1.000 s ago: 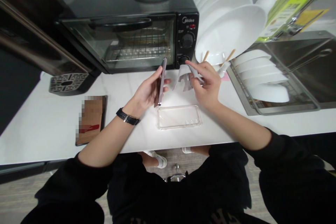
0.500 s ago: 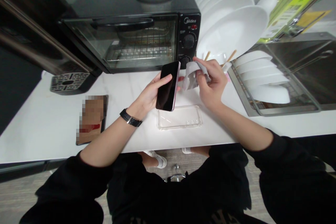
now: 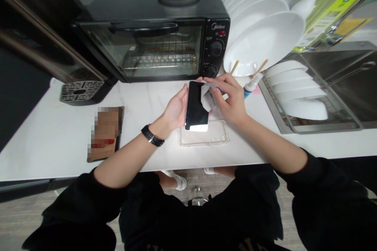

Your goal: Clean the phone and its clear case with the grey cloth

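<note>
My left hand [image 3: 174, 110] holds a smartphone [image 3: 194, 110] by its left edge and from beneath, with the black screen facing up. Between the fingers and thumb of my right hand [image 3: 232, 98] is a grey cloth [image 3: 207, 98], which lies against the upper right part of the screen. Below the phone, a clear phone case [image 3: 219, 135] rests on the white counter, partly covered by the phone. Just beyond my right hand stands a small bottle [image 3: 250, 86] with a white top and a blue lower part, partly hidden.
A black toaster oven [image 3: 141, 47] stands behind my hands. White plates [image 3: 265, 35] lean at the back right, and white bowls [image 3: 297, 86] sit in a rack at the sink [image 3: 282, 121]. A tablet [image 3: 118, 137] with a blurred screen lies at the left on the counter [image 3: 59, 141].
The phone has turned more upright in view, and my left thumb has moved off its screen to the edge. My right hand has brought the cloth left onto the screen.
</note>
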A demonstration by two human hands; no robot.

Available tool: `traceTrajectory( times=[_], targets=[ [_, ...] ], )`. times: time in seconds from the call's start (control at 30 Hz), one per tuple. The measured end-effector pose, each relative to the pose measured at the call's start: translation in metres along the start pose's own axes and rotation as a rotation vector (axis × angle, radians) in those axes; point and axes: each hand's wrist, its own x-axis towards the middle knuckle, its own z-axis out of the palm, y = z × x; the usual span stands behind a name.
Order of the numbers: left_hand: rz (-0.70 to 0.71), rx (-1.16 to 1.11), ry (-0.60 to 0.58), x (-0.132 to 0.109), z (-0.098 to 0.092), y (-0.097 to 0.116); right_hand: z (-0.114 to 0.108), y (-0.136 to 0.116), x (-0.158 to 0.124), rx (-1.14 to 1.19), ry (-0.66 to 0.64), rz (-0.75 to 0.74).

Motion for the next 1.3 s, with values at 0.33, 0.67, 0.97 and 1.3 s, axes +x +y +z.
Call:
traceTrajectory(
  times=[0.33,0.67,0.97,1.3],
  targets=[
    [-0.167,-0.290,-0.045,-0.004,0.012,0.002,-0.001,0.001,0.001,-0.073,-0.021,-0.014],
    [-0.098,-0.234,0.035,0.003,0.008,-0.006,0.011,0.003,-0.008,-0.066,-0.261,-0.172],
    [-0.040,-0.259,0.149,0.003,0.000,0.005,0.016,-0.017,-0.014,0.124,-0.519,-0.491],
    [-0.027,-0.337,0.139,0.006,-0.008,0.007,-0.002,0.014,0.001,-0.057,-0.283,-0.362]
  ],
)
